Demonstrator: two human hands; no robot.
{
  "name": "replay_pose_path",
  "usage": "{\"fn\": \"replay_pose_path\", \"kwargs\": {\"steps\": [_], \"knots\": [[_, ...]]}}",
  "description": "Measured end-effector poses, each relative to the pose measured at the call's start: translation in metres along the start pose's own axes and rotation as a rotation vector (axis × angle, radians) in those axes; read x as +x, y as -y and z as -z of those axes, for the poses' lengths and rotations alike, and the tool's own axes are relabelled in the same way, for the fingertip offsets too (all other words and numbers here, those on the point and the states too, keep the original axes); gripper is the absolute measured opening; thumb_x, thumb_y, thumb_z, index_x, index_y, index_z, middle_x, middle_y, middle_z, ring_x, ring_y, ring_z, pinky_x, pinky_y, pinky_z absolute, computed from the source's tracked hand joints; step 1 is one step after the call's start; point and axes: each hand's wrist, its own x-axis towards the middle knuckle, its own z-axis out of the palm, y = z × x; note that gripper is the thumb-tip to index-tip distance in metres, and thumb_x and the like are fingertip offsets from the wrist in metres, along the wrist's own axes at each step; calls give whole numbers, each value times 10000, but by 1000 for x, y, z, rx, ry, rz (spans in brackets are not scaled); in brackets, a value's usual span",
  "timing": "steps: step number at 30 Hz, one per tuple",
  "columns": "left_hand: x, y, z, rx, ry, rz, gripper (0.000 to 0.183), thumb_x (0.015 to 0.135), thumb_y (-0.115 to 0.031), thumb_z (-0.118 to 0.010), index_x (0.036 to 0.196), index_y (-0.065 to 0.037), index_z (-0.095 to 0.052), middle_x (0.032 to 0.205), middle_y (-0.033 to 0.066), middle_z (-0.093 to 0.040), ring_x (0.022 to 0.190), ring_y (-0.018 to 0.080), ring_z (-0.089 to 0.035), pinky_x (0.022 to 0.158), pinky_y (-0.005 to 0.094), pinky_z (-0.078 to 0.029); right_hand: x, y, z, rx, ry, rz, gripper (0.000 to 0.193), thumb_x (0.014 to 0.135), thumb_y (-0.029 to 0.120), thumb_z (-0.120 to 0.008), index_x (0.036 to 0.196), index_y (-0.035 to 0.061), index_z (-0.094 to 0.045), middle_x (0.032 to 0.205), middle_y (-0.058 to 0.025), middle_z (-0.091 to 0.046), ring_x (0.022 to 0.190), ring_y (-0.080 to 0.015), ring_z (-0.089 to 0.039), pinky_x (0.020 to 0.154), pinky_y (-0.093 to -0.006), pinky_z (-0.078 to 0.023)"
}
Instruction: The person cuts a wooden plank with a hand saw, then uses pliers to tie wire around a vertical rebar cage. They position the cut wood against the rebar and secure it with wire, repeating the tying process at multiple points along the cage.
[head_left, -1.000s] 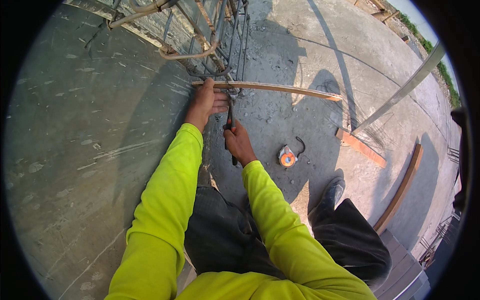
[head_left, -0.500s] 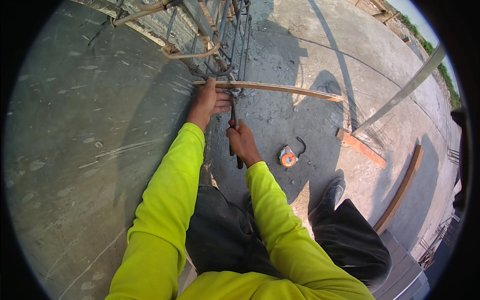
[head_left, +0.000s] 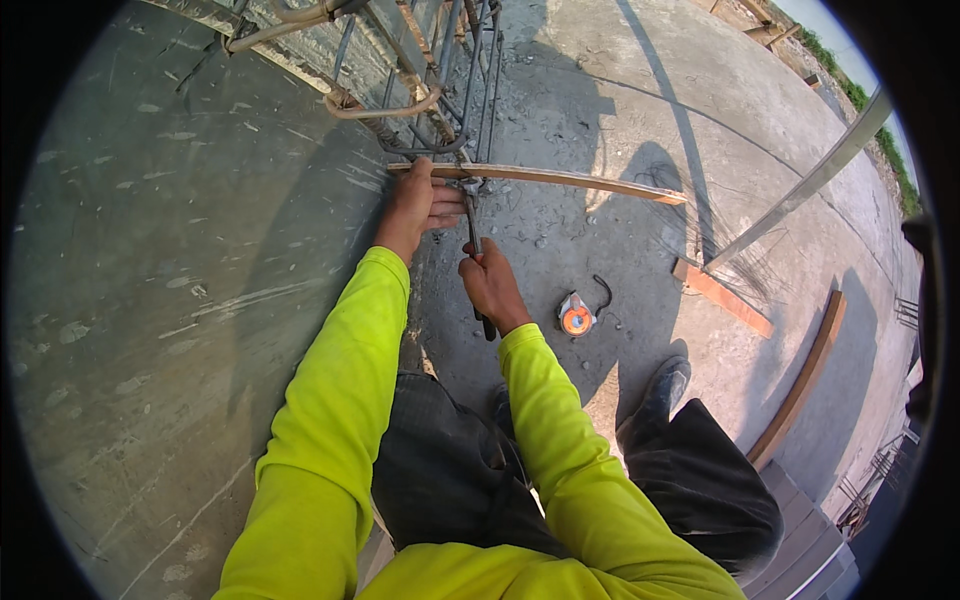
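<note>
A thin wooden strip (head_left: 570,178) lies crosswise at the foot of the steel rebar cage (head_left: 440,110). My left hand (head_left: 412,208) grips the strip near its left end, thumb over it and fingers reaching toward the tool. My right hand (head_left: 495,287) is closed round the handles of a pair of pincers (head_left: 473,218). The jaws sit just below the strip, beside my left fingertips; what is between them is too small to tell. An orange and grey tape measure (head_left: 576,315) with a dark strap rests on the concrete, right of my right hand.
A smooth grey concrete surface (head_left: 170,300) fills the left side. To the right, a metal post (head_left: 800,190) meets a short board (head_left: 722,297) beside loose thin wire (head_left: 740,265). A longer timber (head_left: 803,385) lies farther right. My boot (head_left: 665,385) stands on the concrete floor.
The pincers' handles have come together in my right hand, which has shifted slightly right. My left hand and the wooden strip stay almost where they were.
</note>
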Motion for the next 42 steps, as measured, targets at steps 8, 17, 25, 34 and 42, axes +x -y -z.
{"fn": "replay_pose_path", "kwargs": {"steps": [8, 17, 25, 34, 42], "knots": [[0, 0, 3, 98, -28, 15, 731, 1015, -590, -318, 1313, 54, -496, 1135, 229, -698, 1015, 336, -697, 818, 469, -556, 0, 7, 0, 1177, 629, -315, 184, 912, 165, -582, 1051, 46, -569, 860, -154, -687, 720, -313, -687, 652, -456, -541], [-4, -5, 1, 120, -16, 29, 728, 1037, -578, -258, 1367, 26, -495, 1219, 217, -675, 1119, 339, -651, 883, 525, -503, -29, 18, 4, 1088, 377, -187, 535, 830, 241, -811, 1222, 36, -511, 874, -88, -650, 699, -204, -670, 632, -354, -599], [-10, -10, 0, 152, 0, 37, 722, 1039, -579, -256, 1371, 21, -485, 1252, 208, -672, 1173, 323, -644, 949, 549, -451, -23, 15, 2, -214, -234, 272, 696, 774, 206, -739, 1356, -40, -447, 984, -143, -629, 795, -221, -636, 676, -340, -526], [-4, -5, 3, 192, -19, 25, 746, 1001, -595, -271, 1362, 21, -488, 1200, 164, -717, 1202, 296, -629, 986, 567, -376, -29, 15, 23, 1454, 568, -147, 615, 888, 156, -561, 1440, -77, -423, 1113, -195, -675, 864, -236, -697, 792, -369, -579], [-6, -16, 5, 307, 11, 37, 755, 1022, -609, -224, 1413, -13, -474, 1238, 135, -714, 1317, 289, -548, 1083, 625, -271, -32, -17, 36, -533, -19, 234, 639, 852, -25, -538, 1478, -4, -414, 950, -227, -617, 809, -376, -644, 739, -431, -516]]}}
